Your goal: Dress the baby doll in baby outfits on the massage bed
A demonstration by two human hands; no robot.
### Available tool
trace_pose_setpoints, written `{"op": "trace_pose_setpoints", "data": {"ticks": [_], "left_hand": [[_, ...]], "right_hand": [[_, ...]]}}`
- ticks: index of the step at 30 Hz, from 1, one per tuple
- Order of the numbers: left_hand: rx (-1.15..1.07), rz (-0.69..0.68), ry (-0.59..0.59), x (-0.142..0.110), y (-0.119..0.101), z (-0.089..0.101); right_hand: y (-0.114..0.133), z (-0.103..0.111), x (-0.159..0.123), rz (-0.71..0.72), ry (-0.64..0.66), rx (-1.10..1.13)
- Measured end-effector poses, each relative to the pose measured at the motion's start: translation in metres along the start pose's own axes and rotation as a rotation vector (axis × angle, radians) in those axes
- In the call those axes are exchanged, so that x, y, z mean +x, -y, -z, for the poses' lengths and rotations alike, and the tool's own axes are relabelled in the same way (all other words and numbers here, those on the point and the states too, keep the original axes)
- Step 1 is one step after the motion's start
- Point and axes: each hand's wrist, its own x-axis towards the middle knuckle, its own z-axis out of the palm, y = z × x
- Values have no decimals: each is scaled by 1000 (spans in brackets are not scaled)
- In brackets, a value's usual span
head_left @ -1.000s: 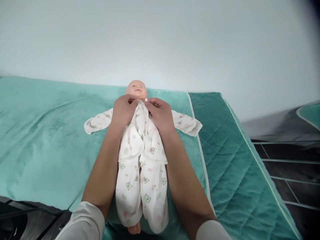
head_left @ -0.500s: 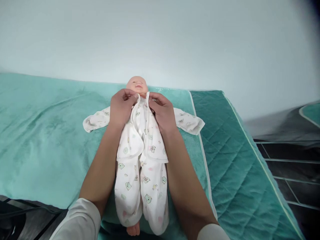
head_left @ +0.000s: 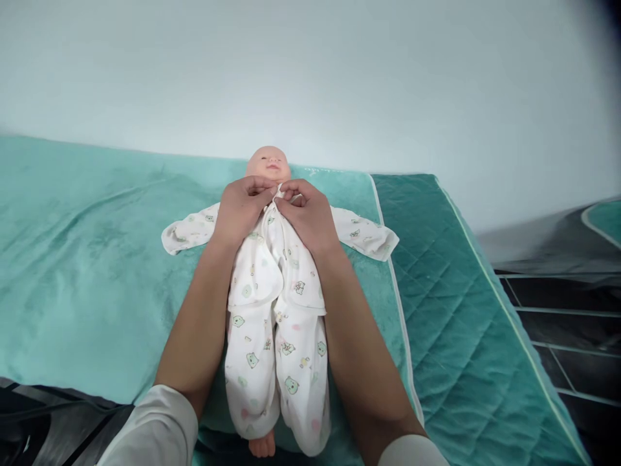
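Note:
A baby doll (head_left: 269, 162) lies on its back, head toward the wall. It wears a white printed baby jacket (head_left: 252, 278) with both sleeves spread out, and matching trousers (head_left: 291, 382). One bare foot pokes out of a trouser leg. At the doll's neck, my left hand (head_left: 244, 210) pinches the jacket's left front edge. My right hand (head_left: 310, 213) grips the other front edge at the collar, fingertips almost touching those of the left. The two edges meet just under the chin, while lower down the fronts hang apart. My fingers hide any fastener there.
A light green plush blanket (head_left: 97, 272) lies under the doll. To the right is a darker quilted cover (head_left: 475, 310) with pale piping. Behind the bed stands a white wall (head_left: 310, 77). Dark floor tiles (head_left: 572, 330) show at the right.
Both hands have come closer together at the doll's neck. The two collar edges, held apart before, now meet under the chin.

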Motion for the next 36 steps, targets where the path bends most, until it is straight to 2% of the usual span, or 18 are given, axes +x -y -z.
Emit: {"op": "trace_pose_setpoints", "data": {"ticks": [6, 9, 12, 16, 21, 25, 28, 32, 36], "left_hand": [[-74, 17, 22, 0, 0, -3], [-73, 39, -5, -1, 0, -2], [46, 31, -71, -4, -2, -2], [269, -71, -125, -12, -1, 1], [305, -136, -53, -23, 5, 6], [183, -133, -70, -35, 8, 13], [95, -113, -43, -44, 8, 21], [88, -130, 7, -50, 7, 25], [127, -185, 78, -50, 6, 24]], "right_hand": [[8, -2, -2, 61, 49, -57], [7, -1, -2, 28, 58, -40], [3, 2, 0, -5, 69, 39], [-5, 3, -1, -15, 28, 29], [-7, 2, -13, 55, -42, -149], [0, 4, -34, 107, -21, -175], [9, 4, -52, 175, -100, -239], [19, 1, -63, 142, -141, -460], [21, 1, -58, 123, -112, -529]]}}
